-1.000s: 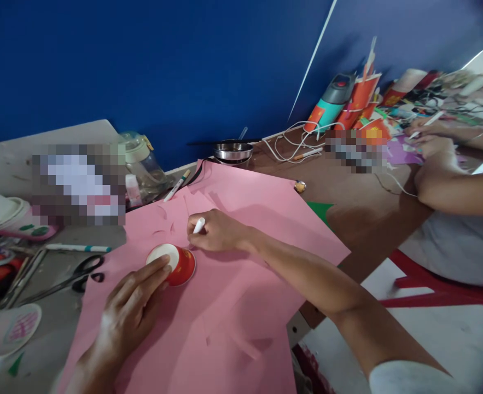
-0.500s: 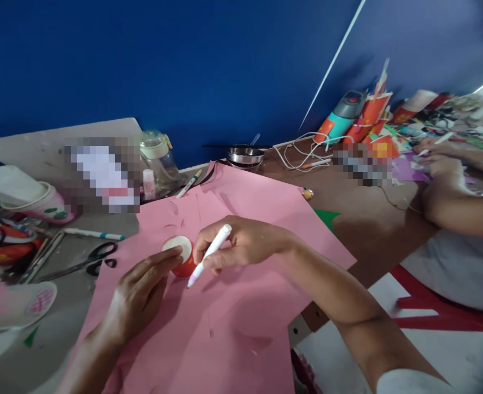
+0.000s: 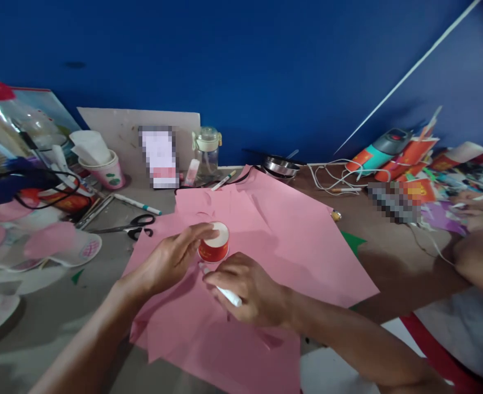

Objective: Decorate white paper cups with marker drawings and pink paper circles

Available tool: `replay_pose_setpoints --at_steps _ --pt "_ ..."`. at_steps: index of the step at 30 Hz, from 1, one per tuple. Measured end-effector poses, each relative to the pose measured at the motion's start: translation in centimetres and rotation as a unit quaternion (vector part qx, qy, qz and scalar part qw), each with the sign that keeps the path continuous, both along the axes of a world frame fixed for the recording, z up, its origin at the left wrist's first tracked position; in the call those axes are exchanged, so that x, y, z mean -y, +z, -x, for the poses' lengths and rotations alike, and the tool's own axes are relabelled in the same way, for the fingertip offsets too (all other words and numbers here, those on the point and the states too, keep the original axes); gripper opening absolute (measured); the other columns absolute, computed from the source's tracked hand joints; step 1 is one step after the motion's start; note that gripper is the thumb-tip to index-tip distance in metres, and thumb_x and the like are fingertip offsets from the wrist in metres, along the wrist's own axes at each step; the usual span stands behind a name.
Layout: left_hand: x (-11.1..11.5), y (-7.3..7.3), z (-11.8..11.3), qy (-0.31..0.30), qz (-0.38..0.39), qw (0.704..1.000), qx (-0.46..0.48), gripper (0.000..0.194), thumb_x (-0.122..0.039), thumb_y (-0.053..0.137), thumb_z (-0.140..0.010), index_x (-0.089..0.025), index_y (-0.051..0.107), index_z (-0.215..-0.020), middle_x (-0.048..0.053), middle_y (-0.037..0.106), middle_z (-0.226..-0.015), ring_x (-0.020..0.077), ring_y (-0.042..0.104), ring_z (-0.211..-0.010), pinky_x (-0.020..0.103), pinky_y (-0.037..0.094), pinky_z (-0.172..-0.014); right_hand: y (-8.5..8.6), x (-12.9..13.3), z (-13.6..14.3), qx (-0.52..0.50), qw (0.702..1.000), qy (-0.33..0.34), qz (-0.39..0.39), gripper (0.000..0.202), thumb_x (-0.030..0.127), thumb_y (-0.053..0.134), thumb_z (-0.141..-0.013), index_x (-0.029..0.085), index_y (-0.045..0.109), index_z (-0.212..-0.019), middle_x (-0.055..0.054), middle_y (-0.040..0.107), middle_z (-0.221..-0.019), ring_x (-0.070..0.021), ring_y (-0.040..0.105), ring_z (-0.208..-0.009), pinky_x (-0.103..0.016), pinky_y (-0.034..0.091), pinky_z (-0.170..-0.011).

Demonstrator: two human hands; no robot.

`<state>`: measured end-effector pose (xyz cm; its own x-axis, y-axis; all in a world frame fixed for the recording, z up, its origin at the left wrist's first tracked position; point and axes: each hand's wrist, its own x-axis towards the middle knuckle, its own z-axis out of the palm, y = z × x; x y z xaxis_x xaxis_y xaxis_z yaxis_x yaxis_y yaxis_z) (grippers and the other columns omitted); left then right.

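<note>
A red paper cup (image 3: 213, 251) stands upside down on large pink paper (image 3: 307, 241), its pale base facing up. Fingers of my left hand (image 3: 171, 257) lie over that base and steady the cup; the thumb is hard to see. In my right hand (image 3: 253, 287) is a white marker pen (image 3: 228, 296), gripped between thumb and fingers. Its tip points at the paper close to the cup's near rim. Whether the tip touches the paper I cannot tell.
Black scissors (image 3: 140, 225) and a marker (image 3: 138, 204) lie left of the paper. Behind it are a glass jar (image 3: 207, 153) and a metal bowl (image 3: 281, 167). White cable (image 3: 327, 180) lies at the back right. A co-worker's arm (image 3: 481, 254) is at the far right.
My right hand has swung round to the cup's near side, and the pen's back end now points toward me. More of the cup's red wall shows. The view has turned left.
</note>
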<state>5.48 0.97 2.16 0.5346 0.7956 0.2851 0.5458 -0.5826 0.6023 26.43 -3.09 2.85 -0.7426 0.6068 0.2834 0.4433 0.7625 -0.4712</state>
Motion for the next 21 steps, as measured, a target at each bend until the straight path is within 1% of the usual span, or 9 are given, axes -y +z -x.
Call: replay_pose_setpoints --at_steps 2,3,6,8,11,14,18,21 --pt "0.0 0.0 0.0 0.007 0.019 1.000 0.016 0.038 -0.018 0.036 -0.095 -0.020 0.044 -0.132 0.009 0.063 -0.130 0.0196 0.059 -0.119 0.032 0.049 -0.097 -1.1 0.2 0.9 0.048 0.997 -0.031 -0.046 0.011 0.017 0.053 -0.084 0.017 0.064 -0.086 -0.003 0.065 -0.069 -0.0164 0.056 -0.063 -0.030 0.040 -0.066" --pt "0.0 0.0 0.0 0.007 0.028 0.999 0.026 0.039 -0.018 0.036 -0.095 -0.020 0.041 -0.133 0.009 0.064 -0.129 0.0191 0.059 -0.120 0.032 0.048 -0.097 -1.6 0.3 1.3 0.066 0.995 -0.040 -0.066 0.011 0.017 0.053 -0.083 0.017 0.064 -0.086 -0.003 0.064 -0.067 -0.0167 0.056 -0.061 -0.030 0.040 -0.064" --pt "-0.1 0.0 -0.1 0.003 0.057 0.997 0.047 0.040 -0.018 0.035 -0.095 -0.020 0.035 -0.135 0.008 0.068 -0.123 0.0176 0.058 -0.120 0.032 0.048 -0.097 -2.4 0.7 2.4 0.107 0.990 -0.040 -0.087 0.023 0.014 0.053 -0.077 0.014 0.062 -0.098 -0.003 0.064 -0.065 -0.0176 0.057 -0.059 -0.031 0.039 -0.063" --pt "-0.2 0.0 -0.1 0.002 0.066 0.997 0.050 0.040 -0.019 0.035 -0.095 -0.020 0.034 -0.135 0.009 0.068 -0.123 0.0178 0.058 -0.121 0.033 0.048 -0.097 -2.5 0.9 3.1 0.122 0.989 -0.029 -0.080 0.030 0.012 0.053 -0.075 0.012 0.060 -0.104 -0.003 0.065 -0.064 -0.0179 0.058 -0.057 -0.031 0.039 -0.060" --pt "-0.3 -0.1 -0.1 0.001 0.062 0.997 0.049 0.039 -0.020 0.034 -0.096 -0.019 0.036 -0.135 0.010 0.065 -0.127 0.0183 0.058 -0.121 0.033 0.048 -0.096 -2.1 0.8 4.2 0.141 0.987 -0.027 -0.069 0.028 0.015 0.052 -0.077 0.009 0.060 -0.103 -0.005 0.066 -0.064 -0.0186 0.060 -0.057 -0.032 0.039 -0.058" --pt "-0.3 -0.2 0.0 0.002 0.058 0.997 0.045 0.038 -0.022 0.034 -0.096 -0.019 0.039 -0.134 0.010 0.064 -0.130 0.0189 0.058 -0.121 0.034 0.048 -0.097 -1.7 0.6 5.1 0.162 0.984 -0.044 -0.062 0.026 0.016 0.052 -0.078 0.007 0.061 -0.101 -0.008 0.069 -0.068 -0.0208 0.063 -0.059 -0.032 0.041 -0.057" --pt "-0.3 -0.2 0.0 0.005 0.066 0.997 0.041 0.039 -0.022 0.035 -0.096 -0.019 0.039 -0.135 0.010 0.065 -0.128 0.0193 0.058 -0.121 0.035 0.046 -0.099 -1.5 0.4 6.0 0.198 0.975 -0.085 -0.062 0.025 0.011 0.053 -0.078 0.005 0.061 -0.101 -0.011 0.071 -0.072 -0.0234 0.066 -0.061 -0.033 0.043 -0.054" --pt "-0.2 -0.1 0.0 0.005 0.075 0.996 0.041 0.039 -0.022 0.035 -0.097 -0.018 0.038 -0.135 0.010 0.067 -0.125 0.0197 0.059 -0.120 0.036 0.046 -0.099 -1.5 0.3 6.3 0.208 0.973 -0.087 -0.054 0.023 0.010 0.053 -0.080 0.005 0.061 -0.100 -0.012 0.071 -0.073 -0.0239 0.067 -0.063 -0.033 0.045 -0.054"
